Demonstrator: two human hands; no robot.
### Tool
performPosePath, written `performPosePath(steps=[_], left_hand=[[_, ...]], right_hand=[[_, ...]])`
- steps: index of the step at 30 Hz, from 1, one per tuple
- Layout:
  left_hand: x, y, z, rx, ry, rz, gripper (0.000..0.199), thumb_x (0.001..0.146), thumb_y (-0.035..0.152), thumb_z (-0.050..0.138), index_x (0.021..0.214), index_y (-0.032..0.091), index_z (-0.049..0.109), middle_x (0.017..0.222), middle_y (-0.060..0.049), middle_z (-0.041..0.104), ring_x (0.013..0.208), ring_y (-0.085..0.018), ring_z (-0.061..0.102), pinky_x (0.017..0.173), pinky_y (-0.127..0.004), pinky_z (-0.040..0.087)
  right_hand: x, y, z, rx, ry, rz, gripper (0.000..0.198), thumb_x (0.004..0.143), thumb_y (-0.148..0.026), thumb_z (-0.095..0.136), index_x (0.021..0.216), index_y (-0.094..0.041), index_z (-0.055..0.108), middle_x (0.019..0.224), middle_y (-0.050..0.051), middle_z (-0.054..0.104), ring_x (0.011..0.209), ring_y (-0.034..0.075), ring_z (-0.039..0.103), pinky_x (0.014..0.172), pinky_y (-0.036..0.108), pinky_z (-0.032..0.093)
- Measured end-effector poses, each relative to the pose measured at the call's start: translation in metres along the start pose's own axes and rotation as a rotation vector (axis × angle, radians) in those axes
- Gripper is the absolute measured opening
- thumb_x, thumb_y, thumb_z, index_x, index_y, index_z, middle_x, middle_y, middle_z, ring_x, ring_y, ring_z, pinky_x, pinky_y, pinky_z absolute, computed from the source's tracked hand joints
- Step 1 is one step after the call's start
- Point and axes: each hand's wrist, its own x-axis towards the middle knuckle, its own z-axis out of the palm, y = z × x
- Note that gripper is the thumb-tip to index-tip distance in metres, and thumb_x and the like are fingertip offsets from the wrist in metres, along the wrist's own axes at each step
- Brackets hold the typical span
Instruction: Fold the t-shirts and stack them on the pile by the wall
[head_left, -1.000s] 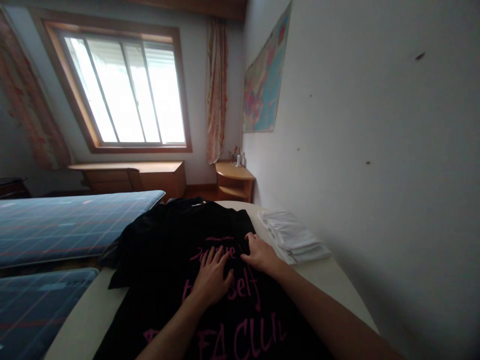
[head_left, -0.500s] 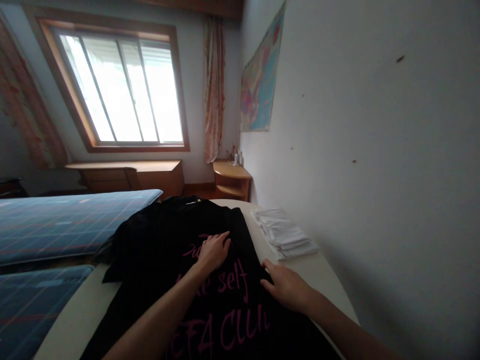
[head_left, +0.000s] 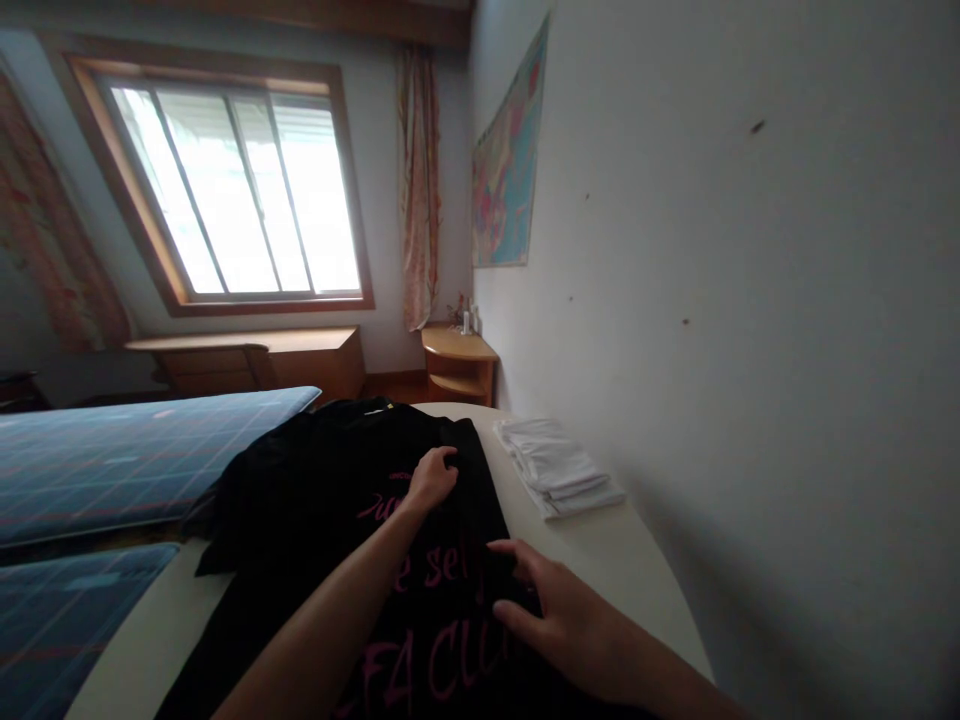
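A black T-shirt (head_left: 300, 500) with pink lettering lies spread on a pale round-edged table (head_left: 622, 560), its collar pointing away from me. My left hand (head_left: 433, 478) is at the upper right part of the shirt, fingers curled in and seemingly pinching the cloth; the fingertips are partly hidden. Over the shirt's right edge, lower down, is my right hand (head_left: 551, 605), its thumb and fingers apart with nothing gripped between them. Both forearms cover some of the lettering.
Folded white cloth (head_left: 555, 465) lies on the table's right side, near the wall. Blue plaid mattresses (head_left: 135, 450) border the table on the left. Farther back are a wooden desk (head_left: 315, 345) below the window and a corner shelf (head_left: 459, 345).
My left hand has gone from lying extended on the print to curled fingers near the right shoulder. My right hand has shifted nearer to me, its fingers wider apart. The view has turned slightly.
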Motion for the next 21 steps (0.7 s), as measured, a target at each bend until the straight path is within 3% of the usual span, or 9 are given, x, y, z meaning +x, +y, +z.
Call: performPosePath(steps=[3,6,10,15,18,21], left_hand=[[-0.001,-0.011,-0.002,0.036,0.018,0.005,0.049,0.085,0.009,0.051,0.133,0.015,0.060,0.135,-0.010,0.063,0.124,-0.021,0.058,0.107,-0.030,0.042],[-0.009,-0.024,0.000,0.090,-0.014,0.025,0.052,0.081,0.002,0.048,0.131,0.011,0.061,0.135,-0.013,0.062,0.125,-0.023,0.058,0.107,-0.031,0.042],[-0.016,-0.031,0.002,0.154,-0.024,0.089,0.055,0.083,0.001,0.045,0.136,0.011,0.058,0.141,-0.013,0.057,0.128,-0.022,0.055,0.110,-0.031,0.040],[-0.015,-0.030,0.003,0.232,0.012,0.096,0.057,0.087,0.005,0.042,0.142,0.014,0.052,0.147,-0.013,0.051,0.127,-0.023,0.054,0.108,-0.034,0.041],[-0.017,-0.033,0.004,0.291,-0.007,0.101,0.053,0.087,0.008,0.044,0.138,0.015,0.056,0.142,-0.013,0.055,0.124,-0.026,0.055,0.105,-0.038,0.043],[-0.021,-0.035,0.002,0.350,-0.006,0.147,0.052,0.088,0.009,0.046,0.138,0.017,0.057,0.148,-0.014,0.048,0.128,-0.029,0.050,0.104,-0.042,0.044]], right_hand=[[-0.001,-0.012,0.011,0.034,-0.110,-0.005,0.077,0.080,-0.028,0.065,0.151,-0.022,0.037,0.121,0.008,0.066,0.104,0.021,0.064,0.093,0.030,0.047],[-0.001,-0.010,0.023,-0.049,-0.234,0.019,0.089,0.070,-0.021,0.072,0.152,-0.019,0.037,0.137,0.013,0.059,0.122,0.027,0.057,0.104,0.032,0.041],[0.001,-0.004,0.031,-0.118,-0.278,0.061,0.079,0.072,-0.023,0.070,0.148,-0.022,0.046,0.136,0.015,0.060,0.124,0.031,0.057,0.104,0.036,0.042],[0.002,-0.009,0.037,-0.091,-0.381,-0.070,0.085,0.077,-0.031,0.071,0.154,-0.025,0.035,0.137,0.014,0.061,0.122,0.029,0.059,0.101,0.034,0.044],[0.005,-0.008,0.038,-0.173,-0.404,-0.065,0.062,0.087,-0.045,0.061,0.145,-0.026,0.050,0.122,0.013,0.070,0.106,0.029,0.067,0.085,0.033,0.049],[0.016,0.000,0.034,-0.151,-0.287,-0.063,0.041,0.098,-0.045,0.042,0.115,-0.021,0.071,0.098,0.008,0.075,0.083,0.020,0.070,0.070,0.025,0.047]])
